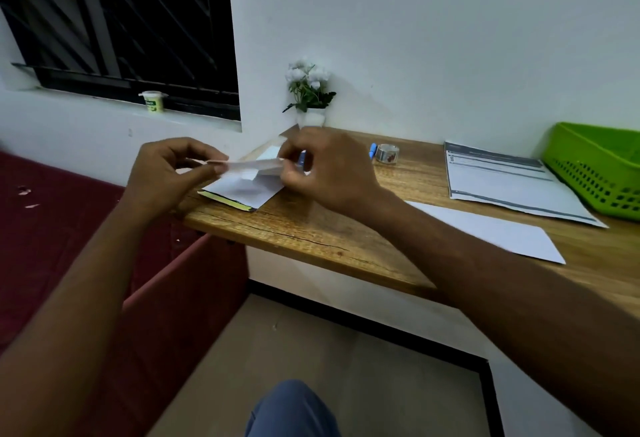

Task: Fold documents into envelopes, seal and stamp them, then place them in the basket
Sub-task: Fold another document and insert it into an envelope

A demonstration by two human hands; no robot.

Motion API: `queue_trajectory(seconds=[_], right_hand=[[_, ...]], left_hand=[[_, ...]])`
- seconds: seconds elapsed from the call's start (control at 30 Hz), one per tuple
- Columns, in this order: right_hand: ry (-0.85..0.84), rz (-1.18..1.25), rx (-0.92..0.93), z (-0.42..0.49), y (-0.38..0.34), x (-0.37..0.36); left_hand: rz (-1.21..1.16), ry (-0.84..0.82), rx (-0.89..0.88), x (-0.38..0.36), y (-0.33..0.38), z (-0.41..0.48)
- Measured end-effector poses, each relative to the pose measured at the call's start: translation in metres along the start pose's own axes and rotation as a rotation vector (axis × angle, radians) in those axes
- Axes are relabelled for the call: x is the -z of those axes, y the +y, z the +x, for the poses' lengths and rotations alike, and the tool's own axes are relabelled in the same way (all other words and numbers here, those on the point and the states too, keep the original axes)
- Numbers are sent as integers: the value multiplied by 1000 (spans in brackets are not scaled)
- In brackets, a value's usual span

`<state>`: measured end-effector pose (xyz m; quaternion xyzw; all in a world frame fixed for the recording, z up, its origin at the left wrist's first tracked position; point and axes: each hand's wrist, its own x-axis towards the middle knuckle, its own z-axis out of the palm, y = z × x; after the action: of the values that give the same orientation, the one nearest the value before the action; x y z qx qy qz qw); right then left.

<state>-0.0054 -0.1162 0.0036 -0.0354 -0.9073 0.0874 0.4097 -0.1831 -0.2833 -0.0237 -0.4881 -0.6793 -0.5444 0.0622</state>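
Note:
Above the left end of the wooden desk (311, 228), my left hand (166, 173) pinches one end of a white envelope (246, 168). My right hand (325, 170) grips its other end, fingers curled at the flap. Under them lies a small stack of white envelopes (242, 190) with a yellow-edged one at the bottom. A white sheet of paper (491, 228) lies flat on the desk under my right forearm. Printed documents (502, 180) lie further right. The green plastic basket (599, 166) stands at the desk's far right.
A roll of clear tape (387, 153) and a blue pen (372, 151) sit near the wall. A small pot of white flowers (310, 93) stands at the back corner. A white cup (153, 101) rests on the window sill. A dark red bed (52, 228) is at left.

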Motion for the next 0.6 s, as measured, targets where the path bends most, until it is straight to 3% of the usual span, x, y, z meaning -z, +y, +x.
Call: queue_trajectory(seconds=[0.2, 0.47, 0.6], right_hand=[[147, 320, -230, -6, 15, 37], [327, 590, -437, -36, 41, 99], [337, 649, -561, -58, 56, 119]], left_hand=[[-210, -2, -46, -15, 27, 9], [-229, -121, -172, -60, 63, 49], [-216, -198, -233, -86, 88, 74]])
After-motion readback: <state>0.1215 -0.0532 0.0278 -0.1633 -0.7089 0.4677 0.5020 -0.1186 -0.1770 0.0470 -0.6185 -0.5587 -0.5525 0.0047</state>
